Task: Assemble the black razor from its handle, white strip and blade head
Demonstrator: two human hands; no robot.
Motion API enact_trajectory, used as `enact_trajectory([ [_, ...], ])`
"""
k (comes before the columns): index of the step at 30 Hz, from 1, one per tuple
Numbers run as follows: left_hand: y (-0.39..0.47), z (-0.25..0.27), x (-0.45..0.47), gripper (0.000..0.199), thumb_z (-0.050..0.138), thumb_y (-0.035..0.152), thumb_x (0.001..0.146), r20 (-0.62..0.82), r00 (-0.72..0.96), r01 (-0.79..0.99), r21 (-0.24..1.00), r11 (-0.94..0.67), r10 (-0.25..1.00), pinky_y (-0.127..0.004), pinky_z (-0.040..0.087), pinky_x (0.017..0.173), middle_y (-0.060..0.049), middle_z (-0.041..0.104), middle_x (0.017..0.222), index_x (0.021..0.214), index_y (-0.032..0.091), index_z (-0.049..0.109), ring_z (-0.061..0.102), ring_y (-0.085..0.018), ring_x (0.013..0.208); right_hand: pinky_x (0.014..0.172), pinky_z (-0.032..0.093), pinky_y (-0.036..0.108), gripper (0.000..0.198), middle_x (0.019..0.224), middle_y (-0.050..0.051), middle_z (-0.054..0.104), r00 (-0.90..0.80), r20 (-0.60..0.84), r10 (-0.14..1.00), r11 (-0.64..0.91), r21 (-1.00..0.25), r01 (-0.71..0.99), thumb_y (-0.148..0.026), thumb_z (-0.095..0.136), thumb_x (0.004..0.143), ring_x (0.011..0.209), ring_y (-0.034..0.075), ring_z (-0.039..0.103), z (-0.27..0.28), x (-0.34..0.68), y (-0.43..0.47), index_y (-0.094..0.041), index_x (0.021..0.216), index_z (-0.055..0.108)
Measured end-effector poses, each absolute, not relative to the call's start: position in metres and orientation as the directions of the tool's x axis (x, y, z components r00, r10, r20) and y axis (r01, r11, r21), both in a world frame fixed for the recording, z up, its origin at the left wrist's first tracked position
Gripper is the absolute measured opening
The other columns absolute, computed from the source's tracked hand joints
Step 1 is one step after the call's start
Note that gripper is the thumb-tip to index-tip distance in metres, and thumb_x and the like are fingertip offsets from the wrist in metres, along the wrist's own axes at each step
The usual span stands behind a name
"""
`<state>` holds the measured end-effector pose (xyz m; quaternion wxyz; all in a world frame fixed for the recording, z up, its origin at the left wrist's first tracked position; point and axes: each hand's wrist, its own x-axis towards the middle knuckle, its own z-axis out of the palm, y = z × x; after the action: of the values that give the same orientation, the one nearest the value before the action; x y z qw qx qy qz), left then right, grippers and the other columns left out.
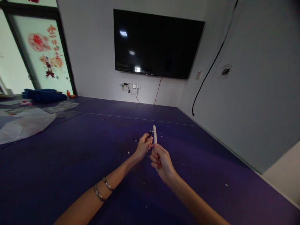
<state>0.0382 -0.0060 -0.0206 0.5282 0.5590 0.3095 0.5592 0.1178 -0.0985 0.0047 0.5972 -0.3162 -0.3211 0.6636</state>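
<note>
My right hand (163, 162) pinches a short, slim white stick (155, 133) that stands nearly upright and leans slightly left at its top. Just left of it, my left hand (142, 146) is closed around a small black tool with a shiny metal head (150, 134). Its exact kind is too small to make out. The tool's head is close beside the stick; whether they touch I cannot tell. Both hands are held close together above the dark purple surface (112, 175). A thin dark object (136, 140) lies behind my left hand.
Small white bits (226, 185) are scattered over the surface. Crumpled clear plastic (30, 125) and a dark blue cloth bundle (43, 95) lie at the left. A television (157, 43) hangs on the back wall above sockets (133, 86). A black cable (211, 67) dangles along the right wall.
</note>
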Motion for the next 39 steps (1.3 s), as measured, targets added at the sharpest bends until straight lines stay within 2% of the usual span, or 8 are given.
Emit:
enact_trajectory([
  [8, -0.002, -0.024, 0.039, 0.027, 0.059, 0.040, 0.071, 0.310, 0.193, -0.299, 0.922, -0.245, 0.931, -0.014, 0.024, 0.035, 0.010, 0.036, 0.051, 0.076, 0.018, 0.045, 0.030, -0.002, 0.036, 0.035, 0.002, 0.015, 0.028, 0.045, -0.012, 0.030, -0.111, -0.109, 0.988, -0.153, -0.806, -0.572, -0.038, 0.065, 0.066, 0.036, 0.001, 0.014, -0.003, 0.120, -0.102, -0.019, 0.078, 0.049],
  [14, -0.009, -0.020, 0.040, 0.026, 0.057, 0.040, 0.073, 0.302, 0.230, -0.280, 0.931, -0.234, 0.925, -0.014, 0.026, 0.036, 0.009, 0.038, 0.049, 0.076, 0.017, 0.044, 0.031, -0.002, 0.036, 0.035, 0.003, 0.016, 0.027, 0.046, -0.011, 0.030, -0.102, -0.063, 0.993, -0.111, -0.796, -0.595, -0.035, 0.066, 0.065, 0.036, 0.001, 0.015, 0.004, 0.120, -0.098, -0.018, 0.076, 0.048],
  [20, -0.006, -0.022, 0.040, 0.026, 0.058, 0.040, 0.073, 0.305, 0.214, -0.270, 0.931, -0.244, 0.928, -0.014, 0.020, 0.034, 0.011, 0.035, 0.047, 0.076, 0.017, 0.044, 0.028, -0.002, 0.033, 0.035, 0.002, 0.016, 0.030, 0.045, -0.012, 0.030, -0.102, -0.088, 0.991, -0.131, -0.799, -0.587, -0.039, 0.066, 0.065, 0.036, 0.001, 0.013, -0.002, 0.119, -0.103, -0.020, 0.076, 0.046],
  [25, -0.010, -0.017, 0.040, 0.027, 0.059, 0.040, 0.072, 0.292, 0.229, -0.267, 0.936, -0.228, 0.929, -0.015, 0.024, 0.036, 0.010, 0.037, 0.048, 0.075, 0.017, 0.045, 0.029, -0.002, 0.035, 0.035, 0.002, 0.016, 0.031, 0.045, -0.011, 0.030, -0.098, -0.069, 0.993, -0.115, -0.785, -0.609, -0.037, 0.068, 0.063, 0.036, 0.001, 0.014, 0.002, 0.121, -0.102, -0.019, 0.075, 0.045],
  [31, -0.007, -0.019, 0.041, 0.025, 0.059, 0.038, 0.071, 0.292, 0.187, -0.290, 0.929, -0.232, 0.938, -0.015, 0.022, 0.036, 0.010, 0.036, 0.049, 0.073, 0.017, 0.045, 0.029, -0.002, 0.035, 0.035, 0.002, 0.017, 0.030, 0.046, -0.011, 0.031, -0.083, -0.089, 0.993, -0.121, -0.799, -0.589, -0.040, 0.066, 0.066, 0.036, 0.001, 0.014, -0.003, 0.117, -0.107, -0.019, 0.076, 0.046],
  [39, -0.008, -0.017, 0.040, 0.025, 0.059, 0.038, 0.071, 0.291, 0.211, -0.300, 0.928, -0.222, 0.933, -0.015, 0.024, 0.036, 0.009, 0.038, 0.051, 0.073, 0.018, 0.044, 0.030, -0.002, 0.036, 0.035, 0.002, 0.017, 0.029, 0.046, -0.012, 0.030, -0.076, -0.074, 0.994, -0.105, -0.795, -0.597, -0.040, 0.065, 0.067, 0.036, 0.001, 0.013, -0.003, 0.119, -0.101, -0.019, 0.078, 0.047],
])
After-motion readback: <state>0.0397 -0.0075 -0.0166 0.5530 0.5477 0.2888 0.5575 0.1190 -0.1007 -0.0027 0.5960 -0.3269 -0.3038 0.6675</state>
